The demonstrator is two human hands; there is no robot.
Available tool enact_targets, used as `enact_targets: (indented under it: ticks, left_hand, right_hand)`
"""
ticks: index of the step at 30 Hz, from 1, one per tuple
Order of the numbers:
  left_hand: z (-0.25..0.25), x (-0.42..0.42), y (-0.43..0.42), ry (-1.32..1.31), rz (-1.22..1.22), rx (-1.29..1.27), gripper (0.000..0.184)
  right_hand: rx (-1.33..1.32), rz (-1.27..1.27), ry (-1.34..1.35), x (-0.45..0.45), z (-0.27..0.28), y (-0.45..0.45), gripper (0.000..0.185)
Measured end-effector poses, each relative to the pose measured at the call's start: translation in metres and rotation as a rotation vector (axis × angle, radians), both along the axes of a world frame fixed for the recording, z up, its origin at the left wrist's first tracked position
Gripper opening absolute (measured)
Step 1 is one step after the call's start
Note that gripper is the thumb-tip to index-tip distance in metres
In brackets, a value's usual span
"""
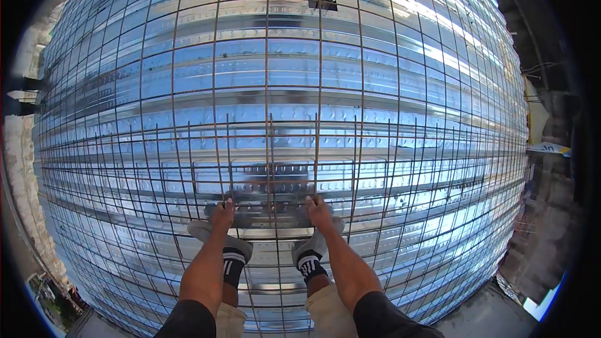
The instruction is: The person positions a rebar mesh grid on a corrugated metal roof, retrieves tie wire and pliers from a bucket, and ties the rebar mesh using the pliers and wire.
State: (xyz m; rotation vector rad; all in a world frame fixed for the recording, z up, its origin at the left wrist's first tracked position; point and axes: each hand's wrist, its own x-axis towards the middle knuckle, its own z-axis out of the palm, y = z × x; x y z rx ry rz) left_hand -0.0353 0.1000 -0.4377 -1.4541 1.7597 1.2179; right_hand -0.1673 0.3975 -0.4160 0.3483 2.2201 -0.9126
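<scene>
My left hand (223, 214) is closed around a bar of the rusty steel reinforcing mesh (267, 69), its thumb along the top. My right hand (319, 211) grips the same mesh a short way to the right, also with its thumb up. Both arms reach straight down, hands about shoulder width apart. Between and beyond the hands, bars lie closer together where two mesh sheets overlap, with free bar ends pointing away from me. Shiny corrugated metal decking (338, 75) lies beneath the mesh.
My feet, in grey shoes (303, 249) and black striped socks, stand just behind my hands among the bars. Several dark rods rise from a small dark plate (322, 4) at the far side. Rough ground or wall edges (19, 163) border the decking left and right.
</scene>
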Motion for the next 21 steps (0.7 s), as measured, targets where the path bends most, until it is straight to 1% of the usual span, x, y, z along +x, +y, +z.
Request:
enact_targets:
  ticks: [1, 4, 5, 7, 8, 9, 10, 11, 13, 16, 17, 18, 19, 20, 21]
  left_hand:
    - [0.005, 0.003, 0.002, 0.027, -0.012, -0.077, 0.054]
    - [0.025, 0.005, 0.004, 0.150, -0.094, -0.238, 0.054]
    - [0.032, 0.008, 0.003, 0.102, -0.121, -0.204, 0.055]
    - [0.082, -0.010, 0.002, 0.015, -0.181, -0.145, 0.055]
    - [0.085, -0.004, 0.001, 0.059, -0.135, -0.127, 0.055]
    - [0.077, 0.010, 0.001, 0.104, -0.089, -0.112, 0.055]
    - [0.085, 0.009, -0.002, 0.154, -0.044, -0.099, 0.055]
    - [0.095, 0.009, -0.003, 0.158, -0.058, -0.124, 0.055]
    - [0.135, -0.003, 0.002, 0.167, -0.085, -0.170, 0.056]
    - [0.161, -0.010, -0.002, 0.132, -0.066, -0.099, 0.056]
    - [0.170, -0.010, -0.002, 0.129, -0.076, -0.096, 0.056]
    - [0.180, -0.013, -0.004, 0.124, -0.088, -0.092, 0.056]
    - [0.188, -0.016, -0.002, 0.119, -0.100, -0.085, 0.056]
    - [0.195, -0.021, 0.001, 0.114, -0.060, -0.065, 0.056]
    - [0.203, -0.024, 0.002, 0.107, -0.025, -0.046, 0.056]
  right_hand:
    - [-0.028, -0.020, 0.017, 0.003, 0.004, 0.002, 0.041]
    - [-0.080, -0.074, 0.071, 0.005, 0.029, 0.000, 0.044]
    - [-0.068, -0.086, 0.078, 0.005, 0.039, -0.001, 0.045]
    - [-0.040, -0.099, 0.091, 0.003, 0.067, -0.006, 0.046]
    - [-0.020, -0.097, 0.093, 0.002, 0.082, -0.006, 0.047]
    - [-0.003, -0.096, 0.096, 0.000, 0.097, -0.007, 0.047]
    - [-0.007, -0.106, 0.071, -0.001, 0.100, -0.005, 0.048]
    - [-0.011, -0.117, 0.045, 0.000, 0.104, -0.002, 0.048]
    - [-0.048, -0.138, 0.041, -0.001, 0.124, 0.000, 0.051]
    - [-0.061, -0.118, 0.095, -0.007, 0.151, -0.004, 0.052]
    - [-0.069, -0.108, 0.071, -0.010, 0.162, -0.002, 0.051]
    - [-0.051, -0.076, 0.110, -0.010, 0.159, -0.001, 0.051]
    - [-0.030, -0.044, 0.150, -0.003, 0.142, 0.007, 0.051]
    - [-0.006, -0.013, 0.188, 0.001, 0.133, 0.012, 0.051]
    - [-0.036, 0.001, 0.173, 0.000, 0.137, 0.015, 0.051]
